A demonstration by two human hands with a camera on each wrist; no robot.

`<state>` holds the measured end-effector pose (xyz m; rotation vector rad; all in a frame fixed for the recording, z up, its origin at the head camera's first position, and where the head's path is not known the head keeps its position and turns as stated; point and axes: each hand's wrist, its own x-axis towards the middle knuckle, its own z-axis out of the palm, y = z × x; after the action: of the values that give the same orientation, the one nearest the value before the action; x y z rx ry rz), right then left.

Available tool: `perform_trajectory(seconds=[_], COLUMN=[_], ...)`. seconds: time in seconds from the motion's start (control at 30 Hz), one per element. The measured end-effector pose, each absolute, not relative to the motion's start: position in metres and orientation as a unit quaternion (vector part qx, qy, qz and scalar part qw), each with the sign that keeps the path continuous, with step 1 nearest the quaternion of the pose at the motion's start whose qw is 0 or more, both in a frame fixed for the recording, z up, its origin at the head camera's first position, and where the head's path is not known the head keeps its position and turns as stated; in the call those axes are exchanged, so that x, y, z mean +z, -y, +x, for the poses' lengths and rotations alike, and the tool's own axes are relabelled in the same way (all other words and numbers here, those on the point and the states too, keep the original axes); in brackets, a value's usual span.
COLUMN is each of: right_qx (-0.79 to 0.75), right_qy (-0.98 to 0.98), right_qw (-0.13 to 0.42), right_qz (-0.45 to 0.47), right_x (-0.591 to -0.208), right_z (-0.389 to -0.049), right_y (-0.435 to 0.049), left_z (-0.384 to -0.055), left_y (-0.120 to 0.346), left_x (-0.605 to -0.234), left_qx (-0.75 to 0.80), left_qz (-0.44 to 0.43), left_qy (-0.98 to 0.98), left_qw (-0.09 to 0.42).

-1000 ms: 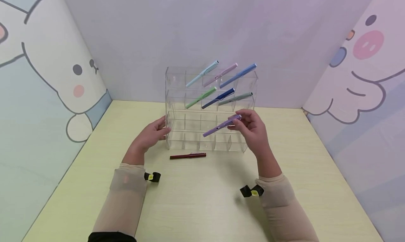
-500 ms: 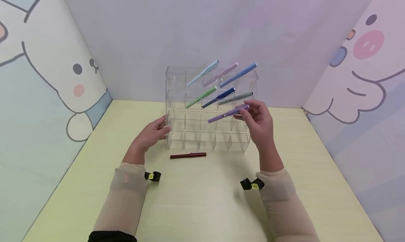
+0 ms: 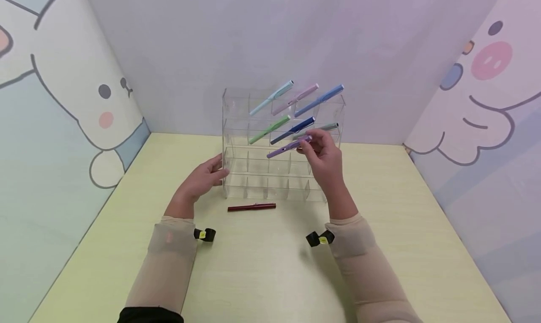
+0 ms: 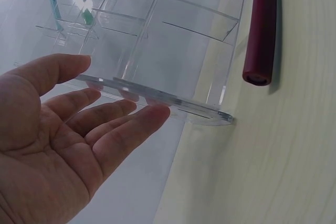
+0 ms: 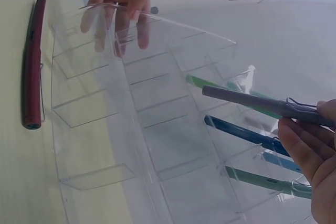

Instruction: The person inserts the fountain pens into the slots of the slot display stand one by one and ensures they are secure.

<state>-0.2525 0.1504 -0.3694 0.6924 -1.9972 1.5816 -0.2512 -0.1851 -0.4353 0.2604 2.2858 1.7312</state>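
Note:
A lilac pen [image 3: 287, 148] is pinched between the thumb and fingers of my right hand [image 3: 324, 159], held slanted in front of the clear acrylic rack [image 3: 279, 182]. In the right wrist view the pen [image 5: 247, 98] hangs over the rack, above the other pens. My left hand [image 3: 204, 178] rests at the rack's left side; in the left wrist view its fairly straight fingers [image 4: 123, 132] touch the side panel and its thumb stands apart on the front side. Along the rack's upper two tiers lean a light blue, a pink, a blue, a green [image 3: 270, 129], a dark blue [image 3: 293, 131] and a grey-green pen.
On the pale wooden table [image 3: 262, 266], just before the rack, lies a dark red pen [image 3: 251, 207]. Dividers split the tiers into small compartments. A pale backdrop [image 3: 190, 55] stands behind, with cartoon-printed panels at both sides.
My right hand went up and right with the lilac pen, then left, and it is now just below the second tier. The left hand stays at the rack's side.

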Motion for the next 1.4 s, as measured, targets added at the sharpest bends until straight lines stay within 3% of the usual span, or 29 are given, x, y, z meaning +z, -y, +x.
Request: perform_trajectory(seconds=[0.97,1.4], right_qx=[0.537,0.518], right_qy=[0.786,0.799], right_qw=[0.190,0.190], right_qz=[0.238,0.240], right_x=[-0.393,-0.398], right_z=[-0.262,-0.267], right_y=[-0.126,-0.123], left_z=[-0.251,-0.251], left_y=[0.185,0.185], left_x=[-0.434,-0.435], left_qx=[0.593,0.595], left_qz=[0.087,0.092], left_qy=[-0.790,-0.789], left_qw=[0.132,0.127])
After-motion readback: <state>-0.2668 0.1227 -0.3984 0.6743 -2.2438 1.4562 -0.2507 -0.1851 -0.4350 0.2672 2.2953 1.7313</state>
